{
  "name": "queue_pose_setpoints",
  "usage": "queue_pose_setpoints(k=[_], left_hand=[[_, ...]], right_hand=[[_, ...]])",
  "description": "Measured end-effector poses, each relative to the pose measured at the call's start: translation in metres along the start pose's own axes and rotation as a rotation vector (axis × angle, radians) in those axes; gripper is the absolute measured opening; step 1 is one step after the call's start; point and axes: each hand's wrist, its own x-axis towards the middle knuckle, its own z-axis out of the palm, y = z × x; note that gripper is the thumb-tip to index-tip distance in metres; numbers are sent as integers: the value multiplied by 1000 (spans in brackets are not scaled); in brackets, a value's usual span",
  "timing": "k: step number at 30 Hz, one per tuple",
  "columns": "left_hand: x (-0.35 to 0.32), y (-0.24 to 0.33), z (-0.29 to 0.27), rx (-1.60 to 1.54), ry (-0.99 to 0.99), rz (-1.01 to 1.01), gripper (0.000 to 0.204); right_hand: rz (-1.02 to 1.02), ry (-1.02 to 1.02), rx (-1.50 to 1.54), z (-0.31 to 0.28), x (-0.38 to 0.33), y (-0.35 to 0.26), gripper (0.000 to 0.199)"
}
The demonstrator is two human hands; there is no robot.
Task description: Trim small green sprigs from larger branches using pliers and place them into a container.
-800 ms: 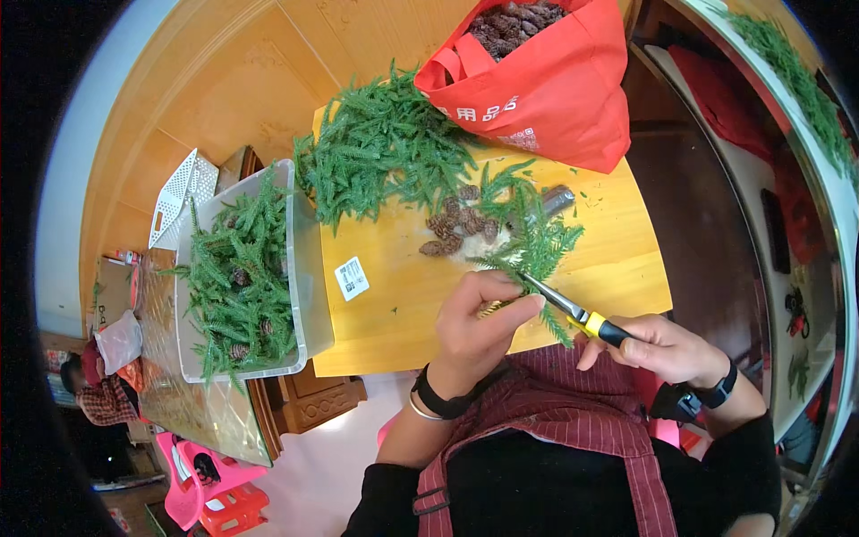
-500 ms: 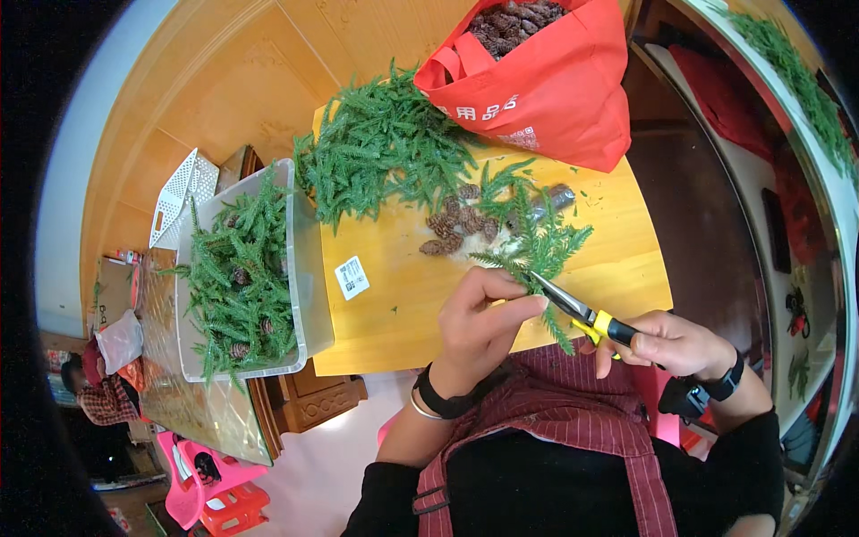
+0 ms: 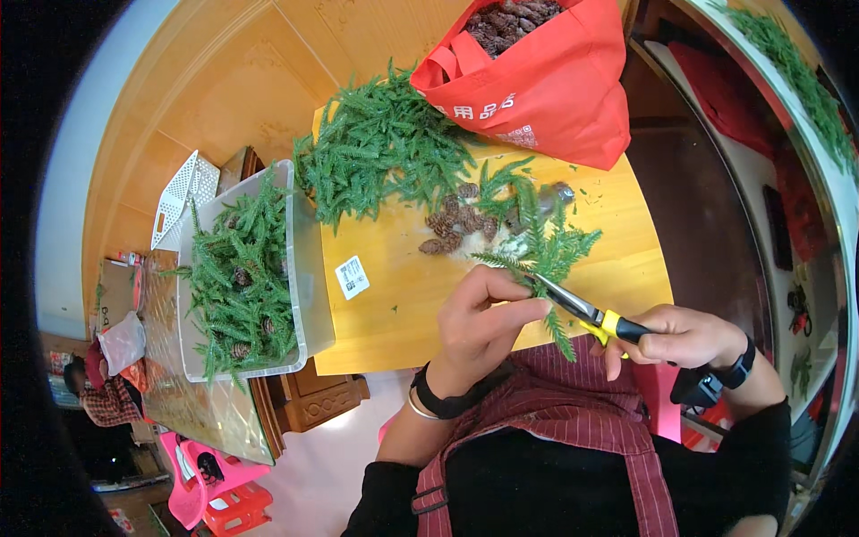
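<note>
I have the left hand pinching a green sprig right of frame centre, likely light, springy, best taken by the stem, right hand clenched around yellow-black pliers.

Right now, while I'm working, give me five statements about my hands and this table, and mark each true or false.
1. The right hand holds a pointed tool with yellow-and-black handles. True.
2. The left hand lies flat on the tabletop. False: the left hand pinches a green sprig.
3. A white label lies on the yellow tabletop. True.
4. The red bag is filled with oranges. False: the red bag holds pinecones.
5. The translucent bin contains green sprigs. True.
</note>
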Motion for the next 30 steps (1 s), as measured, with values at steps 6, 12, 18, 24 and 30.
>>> queue_pose_setpoints(k=[6,12,18,24,30], left_hand=[[2,-2,3,-20,-19,35,27],[3,1,2,-6,-21,29,26],[2,-1,3,-11,-16,46,26],[2,4,1,34,-28,31,27],[0,2,5,16,-14,43,26]], right_hand=[[-162,70,-235,3,2,-5,45],[-52,34,-150,2,-1,-10,44],[-70,25,-170,1,1,-10,42],[-21,14,-260,-5,-5,-7,38],[-87,42,-276,-3,-6,-6,40]])
